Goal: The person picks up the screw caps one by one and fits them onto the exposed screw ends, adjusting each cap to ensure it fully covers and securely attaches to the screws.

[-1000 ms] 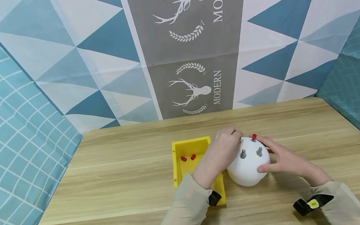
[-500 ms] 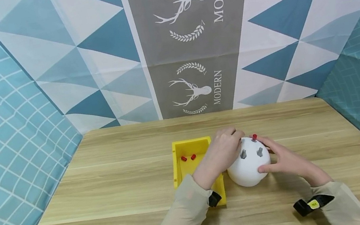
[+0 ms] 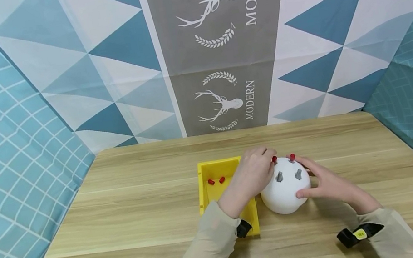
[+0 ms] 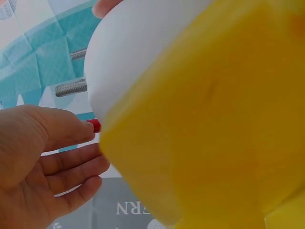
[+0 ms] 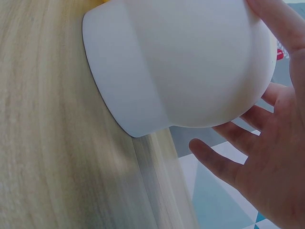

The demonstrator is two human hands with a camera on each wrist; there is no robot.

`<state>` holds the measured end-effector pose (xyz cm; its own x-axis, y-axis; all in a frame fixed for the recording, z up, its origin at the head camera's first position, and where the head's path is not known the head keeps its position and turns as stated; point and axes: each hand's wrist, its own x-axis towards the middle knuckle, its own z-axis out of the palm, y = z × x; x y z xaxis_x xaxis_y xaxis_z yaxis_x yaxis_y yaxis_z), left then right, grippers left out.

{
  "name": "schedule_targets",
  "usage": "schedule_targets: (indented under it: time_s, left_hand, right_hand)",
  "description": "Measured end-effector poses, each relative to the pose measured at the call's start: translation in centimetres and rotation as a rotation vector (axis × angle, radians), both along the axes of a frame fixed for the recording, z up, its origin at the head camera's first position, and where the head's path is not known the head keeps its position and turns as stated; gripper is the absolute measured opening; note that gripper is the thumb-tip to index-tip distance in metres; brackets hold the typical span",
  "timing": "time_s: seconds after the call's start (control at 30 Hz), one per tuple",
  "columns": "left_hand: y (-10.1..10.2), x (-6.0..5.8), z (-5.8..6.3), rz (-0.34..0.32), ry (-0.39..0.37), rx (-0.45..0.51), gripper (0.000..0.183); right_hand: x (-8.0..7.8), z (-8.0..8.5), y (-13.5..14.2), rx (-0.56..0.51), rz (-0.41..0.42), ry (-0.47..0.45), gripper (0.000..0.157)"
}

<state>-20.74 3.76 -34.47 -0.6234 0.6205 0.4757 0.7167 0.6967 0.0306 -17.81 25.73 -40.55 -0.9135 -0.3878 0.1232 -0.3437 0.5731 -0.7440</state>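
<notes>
A white dome-shaped body [image 3: 282,196] on a short round base stands on the table, with several grey threaded bolts [image 4: 71,88] sticking out of its top. One red cap [image 3: 292,157] sits on the back right bolt. A second red cap [image 3: 274,160] is at the back left bolt, and my left hand [image 3: 253,171] pinches it; in the left wrist view the thumb lies against this cap, with the other fingertips partly hidden. My right hand [image 3: 325,181] holds the dome's right side, thumb in front and fingers spread round behind. Two front bolts are bare.
A yellow tray [image 3: 200,194] stands just left of the dome, under my left forearm. Two loose red caps [image 3: 216,181] lie in its back part; my arm hides some of the tray. The wooden table [image 3: 122,217] meets patterned walls at the back and left.
My left fingers have shifted slightly left, and the red cap at the back left bolt now shows. The right hand and the dome have hardly moved.
</notes>
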Motion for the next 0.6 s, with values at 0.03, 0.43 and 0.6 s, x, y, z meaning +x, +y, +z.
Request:
schedule_targets:
  time_s: [0.03,0.43,0.6]
  left_hand:
    - [-0.1,0.0,0.1,0.001,0.003,0.002,0.014]
    - [-1.7,0.1,0.5,0.052,-0.060,0.020,0.016]
    - [-2.5,0.0,0.7,0.074,-0.025,0.044,0.010]
  right_hand:
    - [0.0,0.0,0.0,0.001,-0.001,0.001,0.087]
    - [0.0,-0.1,0.0,0.009,-0.018,-0.001,0.088]
    - [0.0,-0.1,0.0,0.013,-0.026,0.005,0.088]
